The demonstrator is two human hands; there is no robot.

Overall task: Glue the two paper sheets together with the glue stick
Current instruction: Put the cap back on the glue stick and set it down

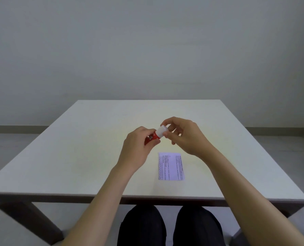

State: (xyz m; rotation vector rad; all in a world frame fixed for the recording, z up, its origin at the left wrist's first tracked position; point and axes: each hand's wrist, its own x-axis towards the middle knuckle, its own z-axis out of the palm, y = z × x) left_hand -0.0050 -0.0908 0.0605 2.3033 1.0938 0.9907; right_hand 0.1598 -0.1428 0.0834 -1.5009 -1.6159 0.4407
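Just above the frame's centre, the left hand (138, 144) grips the red glue stick (152, 137), its long axis rising rightward into the right hand (184, 134), whose fingertips pinch the white cap (161, 130); printed paper (171, 166) lies below.

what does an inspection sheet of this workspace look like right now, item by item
surface: pale table, bare apart from the paper.
job's things: red glue stick with white cap held above the table; printed paper lies flat near the front edge. Only one piece is distinguishable; I cannot tell whether a second lies under it.
clutter: nothing seen.
hands: left hand grips the red body; right hand pinches the cap. Whether the cap is going on or off cannot be told.
cables: nothing seen.
surroundings: plain grey wall, grey floor, the person's dark-clothed knees under the table.
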